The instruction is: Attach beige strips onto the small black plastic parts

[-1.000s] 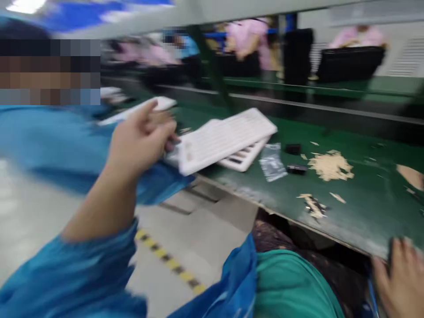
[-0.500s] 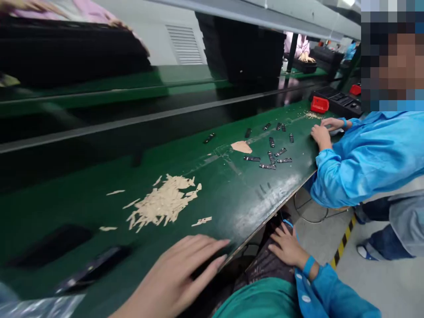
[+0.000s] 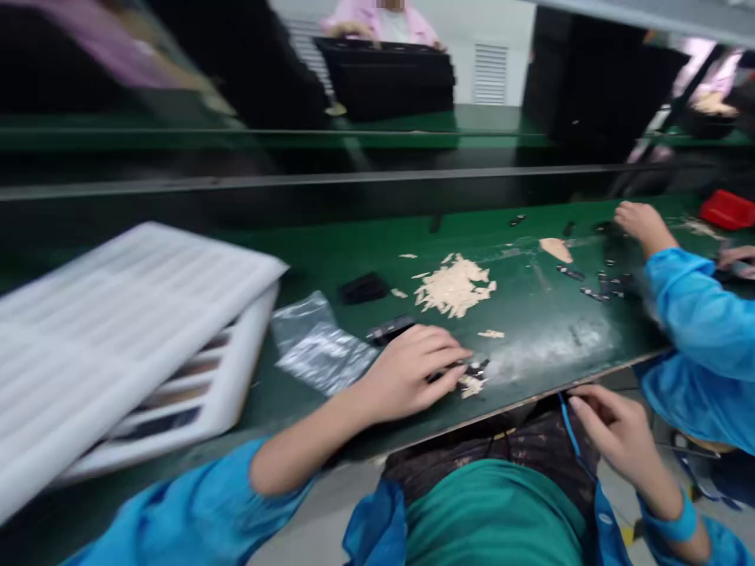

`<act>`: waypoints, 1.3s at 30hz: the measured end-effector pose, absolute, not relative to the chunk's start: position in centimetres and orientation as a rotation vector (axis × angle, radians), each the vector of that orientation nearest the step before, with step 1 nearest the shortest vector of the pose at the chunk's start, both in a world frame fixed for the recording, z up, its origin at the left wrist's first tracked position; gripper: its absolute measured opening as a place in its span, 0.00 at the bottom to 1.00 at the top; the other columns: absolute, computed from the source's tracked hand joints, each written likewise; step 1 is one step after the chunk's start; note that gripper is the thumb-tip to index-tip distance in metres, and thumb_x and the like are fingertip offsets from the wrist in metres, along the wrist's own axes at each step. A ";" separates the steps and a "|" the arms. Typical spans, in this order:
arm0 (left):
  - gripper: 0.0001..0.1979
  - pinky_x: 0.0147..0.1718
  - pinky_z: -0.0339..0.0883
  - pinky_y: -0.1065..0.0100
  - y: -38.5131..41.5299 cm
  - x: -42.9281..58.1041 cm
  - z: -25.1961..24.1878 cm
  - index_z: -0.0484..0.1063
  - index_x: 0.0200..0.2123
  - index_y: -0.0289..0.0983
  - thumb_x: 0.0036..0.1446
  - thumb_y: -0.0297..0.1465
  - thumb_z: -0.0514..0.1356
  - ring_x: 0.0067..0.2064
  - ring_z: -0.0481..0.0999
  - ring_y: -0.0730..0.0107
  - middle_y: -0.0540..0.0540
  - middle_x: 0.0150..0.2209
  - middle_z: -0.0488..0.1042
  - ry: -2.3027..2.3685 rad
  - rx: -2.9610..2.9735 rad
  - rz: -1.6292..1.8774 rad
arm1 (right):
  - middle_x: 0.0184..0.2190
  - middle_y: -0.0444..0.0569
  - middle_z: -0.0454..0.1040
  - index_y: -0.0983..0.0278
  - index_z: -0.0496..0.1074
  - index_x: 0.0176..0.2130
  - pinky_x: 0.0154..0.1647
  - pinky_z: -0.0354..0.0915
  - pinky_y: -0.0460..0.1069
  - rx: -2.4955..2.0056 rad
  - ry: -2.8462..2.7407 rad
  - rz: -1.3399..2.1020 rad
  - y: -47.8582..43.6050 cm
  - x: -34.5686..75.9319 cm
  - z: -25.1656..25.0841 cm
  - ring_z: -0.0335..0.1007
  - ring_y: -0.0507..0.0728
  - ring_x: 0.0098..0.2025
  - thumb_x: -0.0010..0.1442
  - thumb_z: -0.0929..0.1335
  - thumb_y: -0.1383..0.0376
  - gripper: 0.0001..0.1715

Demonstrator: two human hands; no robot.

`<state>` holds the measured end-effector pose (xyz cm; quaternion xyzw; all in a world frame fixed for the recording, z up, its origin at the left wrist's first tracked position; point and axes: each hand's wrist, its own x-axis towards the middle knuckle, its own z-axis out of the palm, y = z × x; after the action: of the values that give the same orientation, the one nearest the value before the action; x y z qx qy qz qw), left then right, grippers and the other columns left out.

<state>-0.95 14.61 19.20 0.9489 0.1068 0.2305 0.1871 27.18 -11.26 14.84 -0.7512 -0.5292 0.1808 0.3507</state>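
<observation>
My left hand [image 3: 413,368] is low over the green table near its front edge, its fingers curled around a small black part [image 3: 445,373], blurred and partly hidden. Small dark pieces [image 3: 479,368] and pale beige bits [image 3: 472,385] lie at the fingertips. Behind the hand is a longer black part [image 3: 389,330]. My right hand [image 3: 619,432] is off the table edge, above my lap, thumb and fingers pressed together. A thin blue cord [image 3: 573,436] runs down beside its fingertips; whether the fingers hold it I cannot make out.
A heap of beige strips [image 3: 454,287] lies past my left hand. Left are a clear plastic bag [image 3: 327,350], a black flat piece [image 3: 362,288] and stacked white trays [image 3: 135,314]. A co-worker's hand [image 3: 646,226] reaches over black parts at right, near a red bin [image 3: 728,209].
The view has swung left, bringing the white trays in. My left hand went from outstretched fingers to curled ones over small parts. My right hand's spread fingers have closed together.
</observation>
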 end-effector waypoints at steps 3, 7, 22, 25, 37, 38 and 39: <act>0.12 0.45 0.69 0.59 16.9 -2.7 19.9 0.79 0.48 0.40 0.70 0.36 0.58 0.45 0.79 0.62 0.44 0.43 0.82 0.474 2.662 0.740 | 0.28 0.44 0.72 0.63 0.79 0.46 0.29 0.61 0.48 -1.788 -1.594 0.435 -4.7 27.3 16.7 0.65 0.53 0.26 0.70 0.70 0.55 0.14; 0.12 0.45 0.68 0.58 20.8 -5.3 20.2 0.80 0.44 0.39 0.69 0.37 0.59 0.43 0.78 0.61 0.44 0.40 0.83 0.857 2.562 1.004 | 0.30 0.47 0.75 0.61 0.82 0.43 0.32 0.62 0.50 -1.734 -1.759 0.624 4.9 27.2 17.2 0.69 0.56 0.31 0.66 0.71 0.53 0.16; 0.28 0.50 0.63 0.57 21.9 -8.7 19.7 0.77 0.52 0.40 0.55 0.51 0.71 0.51 0.76 0.52 0.45 0.48 0.79 1.013 2.556 0.119 | 0.29 0.51 0.79 0.66 0.82 0.40 0.27 0.65 0.48 -1.720 -1.345 0.829 17.1 28.2 14.9 0.69 0.55 0.26 0.54 0.76 0.46 0.27; 0.19 0.46 0.60 0.60 21.9 -8.4 19.0 0.79 0.46 0.40 0.56 0.45 0.71 0.47 0.77 0.56 0.47 0.42 0.80 0.980 2.582 0.066 | 0.31 0.51 0.80 0.64 0.83 0.40 0.28 0.66 0.48 -1.758 -1.367 0.821 17.1 28.3 14.8 0.71 0.56 0.28 0.54 0.76 0.47 0.25; 0.10 0.45 0.58 0.60 22.0 -7.4 18.3 0.79 0.43 0.39 0.64 0.38 0.65 0.44 0.76 0.61 0.48 0.38 0.79 0.939 2.571 0.108 | 0.32 0.52 0.81 0.63 0.83 0.38 0.29 0.68 0.49 -1.792 -1.431 0.795 17.0 27.9 14.8 0.74 0.59 0.31 0.55 0.75 0.45 0.25; 0.10 0.45 0.58 0.60 22.0 -7.3 18.2 0.79 0.43 0.38 0.64 0.38 0.64 0.44 0.76 0.61 0.48 0.38 0.79 0.935 2.581 0.104 | 0.32 0.52 0.81 0.63 0.83 0.38 0.29 0.68 0.49 -1.792 -1.428 0.796 17.1 28.0 14.7 0.74 0.59 0.31 0.55 0.75 0.45 0.25; 0.10 0.45 0.58 0.60 22.0 -7.3 18.2 0.79 0.43 0.38 0.64 0.38 0.64 0.44 0.76 0.61 0.48 0.37 0.79 0.933 2.596 0.103 | 0.32 0.52 0.81 0.63 0.84 0.38 0.29 0.67 0.49 -1.795 -1.424 0.797 17.1 28.0 14.7 0.74 0.59 0.31 0.55 0.75 0.45 0.25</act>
<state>-7.26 22.02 18.22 0.9235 0.3317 0.0367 0.1893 27.98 17.10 14.72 -0.6930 -0.5497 0.3079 0.3503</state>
